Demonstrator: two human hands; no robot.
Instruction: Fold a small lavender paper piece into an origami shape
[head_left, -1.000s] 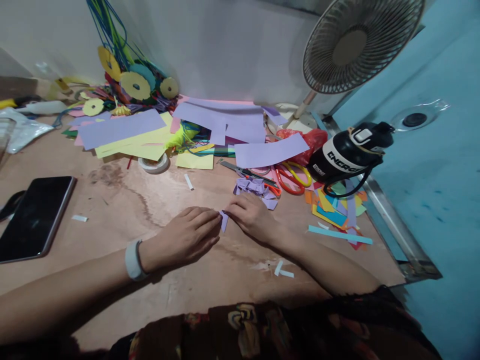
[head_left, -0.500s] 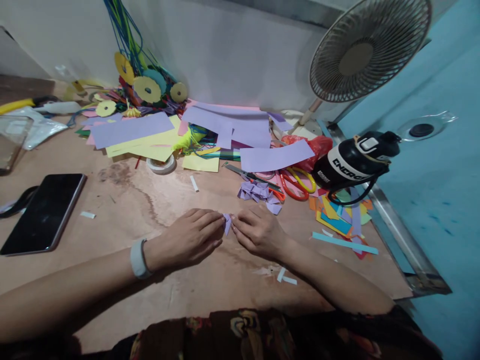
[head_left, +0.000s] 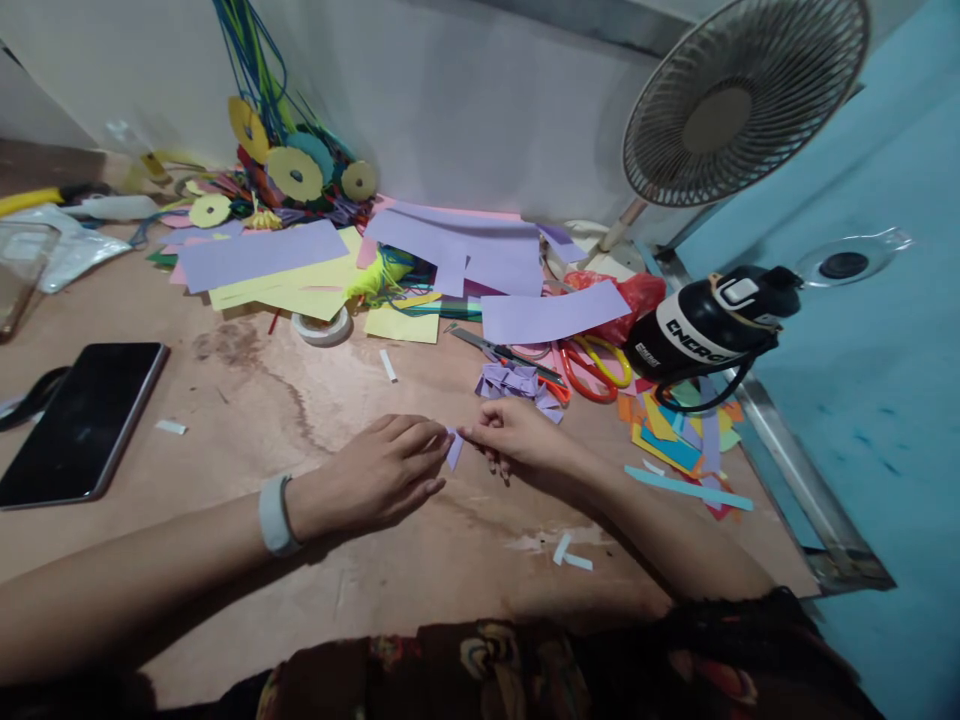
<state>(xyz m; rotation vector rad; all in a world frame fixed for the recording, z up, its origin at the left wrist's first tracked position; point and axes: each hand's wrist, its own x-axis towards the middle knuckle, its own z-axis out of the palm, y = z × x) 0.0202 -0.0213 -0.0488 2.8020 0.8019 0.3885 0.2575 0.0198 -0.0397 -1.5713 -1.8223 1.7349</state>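
A small folded piece of purple paper [head_left: 454,450] is between my two hands over the middle of the table. My left hand [head_left: 386,468] pinches it at its left side, and a grey band circles the wrist. My right hand [head_left: 517,437] has its index finger and thumb at the paper's upper right edge, the other fingers curled below. Just behind my right hand lies a heap of folded purple pieces [head_left: 511,380], beside a cutter [head_left: 517,358].
Behind are purple sheets [head_left: 555,312], a tape roll [head_left: 322,328] and scissors with red and yellow handles [head_left: 589,370]. A phone [head_left: 84,422] lies left. At right stand a black bottle [head_left: 705,325] and a fan [head_left: 742,105]; paper scraps [head_left: 671,440] lie below the bottle.
My right hand has turned and risen slightly, its lower fingers now curled away from the paper. More of the purple piece shows. My left hand has barely moved.
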